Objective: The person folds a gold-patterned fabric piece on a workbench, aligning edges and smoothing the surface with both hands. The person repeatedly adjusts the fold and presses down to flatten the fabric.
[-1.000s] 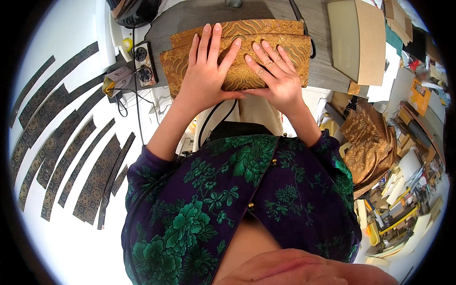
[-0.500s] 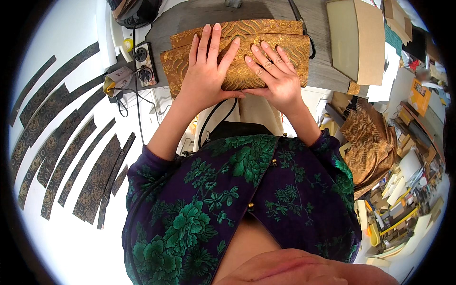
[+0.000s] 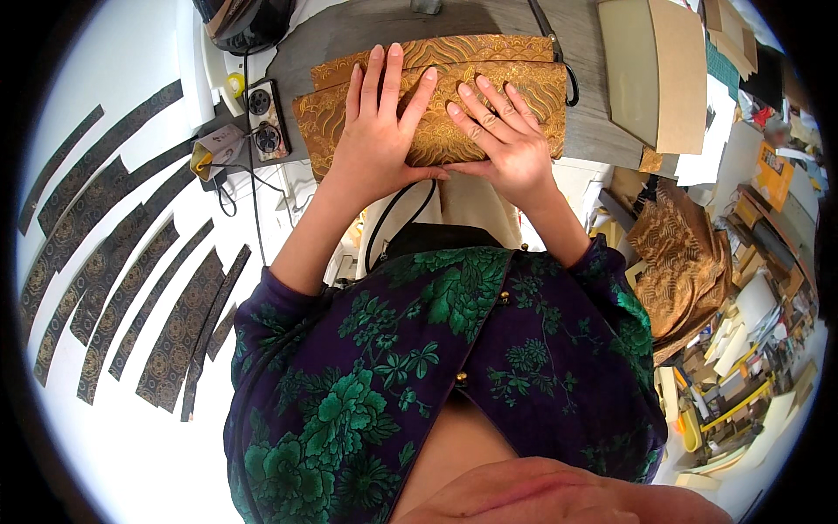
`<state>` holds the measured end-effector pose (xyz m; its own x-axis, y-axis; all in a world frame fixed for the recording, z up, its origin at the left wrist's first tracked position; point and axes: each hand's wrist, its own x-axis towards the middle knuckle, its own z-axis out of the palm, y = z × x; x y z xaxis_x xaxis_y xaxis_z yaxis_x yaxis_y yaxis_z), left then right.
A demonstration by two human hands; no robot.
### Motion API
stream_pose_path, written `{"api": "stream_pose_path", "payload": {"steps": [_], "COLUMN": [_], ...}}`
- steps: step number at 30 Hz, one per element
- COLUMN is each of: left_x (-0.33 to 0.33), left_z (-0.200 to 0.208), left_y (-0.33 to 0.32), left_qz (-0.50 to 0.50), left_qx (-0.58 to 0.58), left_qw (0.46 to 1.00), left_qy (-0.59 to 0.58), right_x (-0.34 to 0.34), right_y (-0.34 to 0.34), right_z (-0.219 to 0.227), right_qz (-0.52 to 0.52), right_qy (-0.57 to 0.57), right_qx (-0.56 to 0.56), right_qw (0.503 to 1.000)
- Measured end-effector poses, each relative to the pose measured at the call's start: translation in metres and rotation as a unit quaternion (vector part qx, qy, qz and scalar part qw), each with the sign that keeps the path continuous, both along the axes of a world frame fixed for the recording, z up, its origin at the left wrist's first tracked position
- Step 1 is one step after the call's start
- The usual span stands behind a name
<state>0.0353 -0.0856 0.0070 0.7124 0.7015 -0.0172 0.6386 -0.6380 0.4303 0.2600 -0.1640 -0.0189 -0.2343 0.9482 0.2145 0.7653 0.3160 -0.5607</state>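
Gold brocade (image 3: 436,138), two overlapping layers, lies at near edge of bench (image 3: 590,122). Left hand (image 3: 377,140) and right hand (image 3: 509,147) rest on top, fingers spread, thumb tips close together. Layering appears done; pressing flat seems step in hand; what is left, cannot tell.

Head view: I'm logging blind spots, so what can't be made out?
Head: part of the gold brocade, covered by the left hand and right hand.
Head: the far end of the black rounded object, cut off by the upper edge.
Head: pieces in the right-side clutter, too small.
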Motion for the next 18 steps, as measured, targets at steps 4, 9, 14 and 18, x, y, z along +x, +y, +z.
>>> {"api": "stream_pose_path", "payload": {"steps": [4,9,14,18], "left_x": [-0.001,0.0,0.001,0.001], "left_z": [-0.002,0.0,0.0,0.001], "left_y": [0.0,-0.001,-0.001,-0.001], "left_qz": [0.002,0.002,0.003,0.006], "left_qx": [-0.02,-0.025,-0.028,-0.029], "left_qw": [1.0,1.0,1.0,0.999], "left_qy": [-0.007,-0.001,0.006,0.012], "right_x": [0.0,0.0,-0.001,0.002], "right_y": [0.0,0.001,0.0,-0.001], "right_z": [0.0,0.002,0.008,0.017], "right_qz": [0.0,0.0,-0.003,0.008], "right_qy": [-0.001,-0.008,-0.016,-0.009], "right_qx": [0.004,0.009,0.001,-0.017], "right_qw": [1.0,1.0,1.0,1.0]}}
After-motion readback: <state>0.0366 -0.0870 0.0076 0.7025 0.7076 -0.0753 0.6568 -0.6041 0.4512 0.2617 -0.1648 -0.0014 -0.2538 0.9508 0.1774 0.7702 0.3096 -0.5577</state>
